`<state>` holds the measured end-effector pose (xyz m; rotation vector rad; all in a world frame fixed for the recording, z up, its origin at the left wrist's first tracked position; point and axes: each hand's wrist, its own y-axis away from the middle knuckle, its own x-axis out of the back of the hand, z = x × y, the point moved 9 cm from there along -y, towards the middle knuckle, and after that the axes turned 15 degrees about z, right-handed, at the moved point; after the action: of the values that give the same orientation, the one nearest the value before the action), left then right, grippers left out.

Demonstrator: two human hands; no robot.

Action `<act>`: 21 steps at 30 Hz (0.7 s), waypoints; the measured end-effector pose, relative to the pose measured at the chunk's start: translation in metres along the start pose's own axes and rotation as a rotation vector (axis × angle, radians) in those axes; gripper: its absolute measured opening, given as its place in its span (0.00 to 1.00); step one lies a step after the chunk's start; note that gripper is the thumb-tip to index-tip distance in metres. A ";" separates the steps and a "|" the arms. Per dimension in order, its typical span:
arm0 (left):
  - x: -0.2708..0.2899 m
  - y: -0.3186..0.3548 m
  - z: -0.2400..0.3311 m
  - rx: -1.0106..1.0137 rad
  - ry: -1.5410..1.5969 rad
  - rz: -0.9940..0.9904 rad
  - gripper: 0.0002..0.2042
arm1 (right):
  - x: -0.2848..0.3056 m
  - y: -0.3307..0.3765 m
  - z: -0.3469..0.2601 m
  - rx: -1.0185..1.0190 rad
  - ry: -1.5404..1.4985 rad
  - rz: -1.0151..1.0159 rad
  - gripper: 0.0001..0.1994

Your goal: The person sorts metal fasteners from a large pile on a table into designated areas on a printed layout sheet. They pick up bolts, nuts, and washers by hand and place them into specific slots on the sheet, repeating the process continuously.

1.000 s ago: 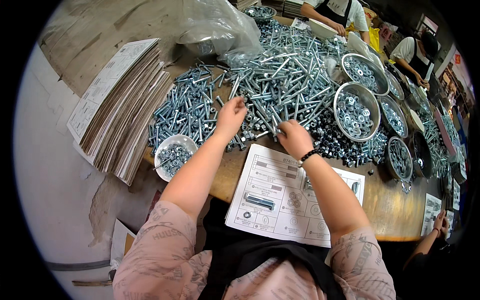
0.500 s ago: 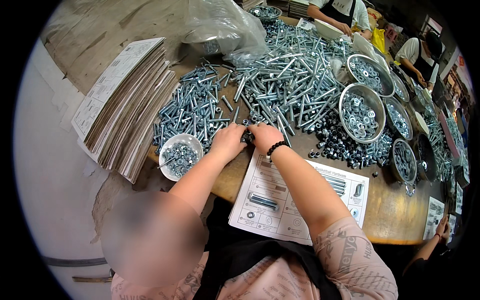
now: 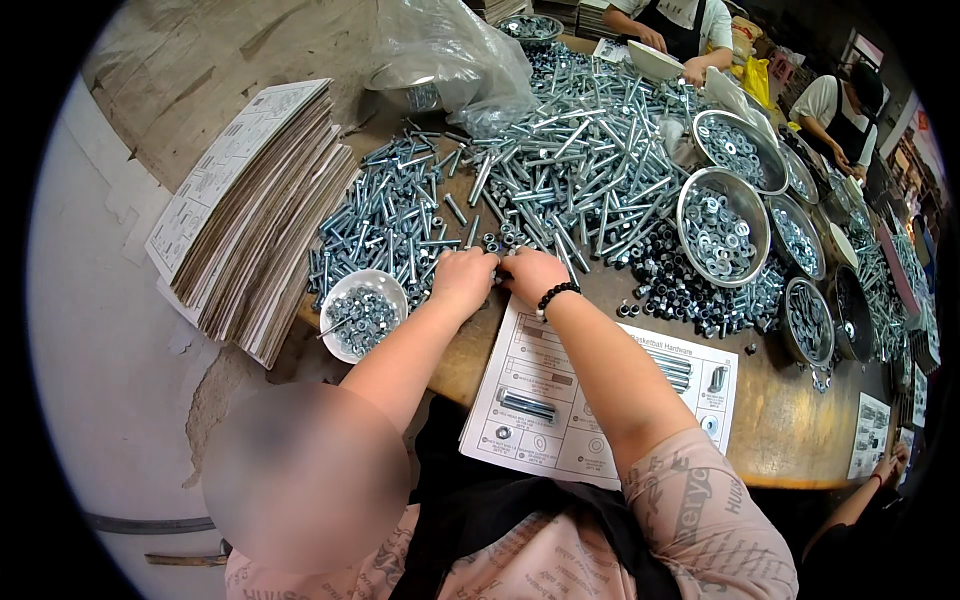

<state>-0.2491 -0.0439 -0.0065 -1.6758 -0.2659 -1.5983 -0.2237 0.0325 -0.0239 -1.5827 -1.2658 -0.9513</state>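
My left hand [image 3: 466, 281] and my right hand [image 3: 534, 275] meet at the near edge of the bolt pile, fingers curled inward. Small dark pieces, which look like nuts, show in the narrow gap between the fingertips; what each hand grips is mostly hidden. A few loose nuts [image 3: 491, 243] lie just beyond the fingers. Shorter bolts [image 3: 385, 215] are heaped ahead to the left, longer bolts [image 3: 590, 165] ahead to the right. Under my right forearm lies a printed parts sheet [image 3: 560, 459], with several bolts, a nut and a washer resting on its boxes.
A white bowl of small hardware [image 3: 401, 291] stands left of my left forearm, beside a tall paper stack [image 3: 265, 215]. Black nuts [image 3: 700, 295] and steel bowls of washers [image 3: 683, 215] fill the right. Co-workers [image 3: 690, 30] work across and along the table.
My hands have closed in, covering more of the dark nuts between them; the left hand shifted slightly right. Across the table, a co-worker's hands have moved around a white bowl.
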 end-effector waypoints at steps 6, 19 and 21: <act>0.013 0.003 0.003 -0.026 0.101 0.139 0.11 | 0.060 0.015 0.006 -0.020 -0.202 0.285 0.09; 0.022 0.067 0.162 -0.080 0.880 -0.401 0.14 | 0.091 0.195 0.037 -0.101 -0.028 0.026 0.08; 0.015 0.068 0.170 -0.190 0.874 -0.328 0.14 | 0.094 0.205 0.037 -0.124 0.063 0.083 0.08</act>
<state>-0.0753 0.0163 -0.0012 -0.9381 0.0714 -2.4967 -0.0029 0.0761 0.0170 -1.6743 -1.1075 -1.0354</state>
